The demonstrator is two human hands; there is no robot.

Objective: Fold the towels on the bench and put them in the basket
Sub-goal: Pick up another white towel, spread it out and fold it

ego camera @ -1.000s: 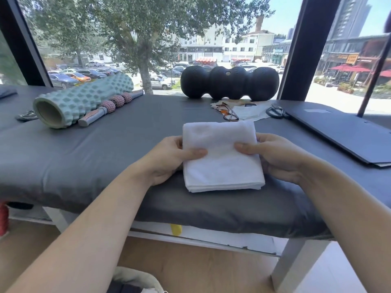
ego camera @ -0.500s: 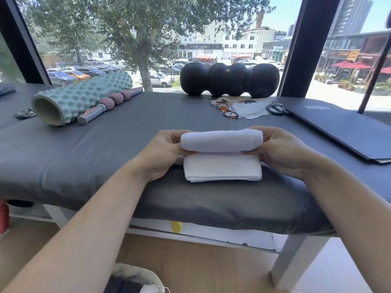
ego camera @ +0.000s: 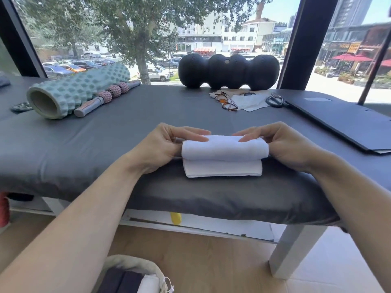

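White towel (ego camera: 222, 157) lies at the surface's (ego camera: 148, 111) near edge, 6 o'clock from the black roller (ego camera: 228, 70). My left hand (ego camera: 163, 146) and right hand (ego camera: 283, 144) pinch its folded upper layer at either end. Basket (ego camera: 127, 265) sits on the floor, 7 o'clock.

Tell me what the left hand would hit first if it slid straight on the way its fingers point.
The left hand points right along the folded white towel, so it would likely meet the right hand, whose fingertips face it across a small gap on the towel's top; depth is uncertain.
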